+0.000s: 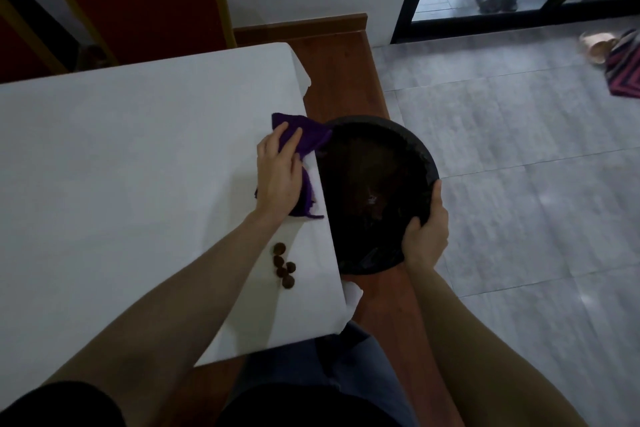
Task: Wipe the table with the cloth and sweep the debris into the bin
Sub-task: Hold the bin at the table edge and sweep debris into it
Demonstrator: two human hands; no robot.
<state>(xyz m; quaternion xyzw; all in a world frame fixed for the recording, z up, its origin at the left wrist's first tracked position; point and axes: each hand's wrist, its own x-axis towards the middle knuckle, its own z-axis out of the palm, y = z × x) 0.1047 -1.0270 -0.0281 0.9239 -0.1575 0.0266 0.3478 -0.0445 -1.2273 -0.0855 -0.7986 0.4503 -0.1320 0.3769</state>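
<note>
Head view: black bin (375,135) held up against the table (121,156) edge, rim just below the white top, likely to catch whatever gets swept off. Purple cloth (304,135) bunched at that same edge, one corner reaching over the rim. Brown debris (284,265), a small cluster, lying nearer the body, just beside the edge and apart from the cloth, not yet swept.

Left hand (280,177) palm-down, fingers curled into the cloth, forearm angled across the table. Right hand (426,236) clasping the bin's near rim, thumb inside, arm reaching alongside the table.
</note>
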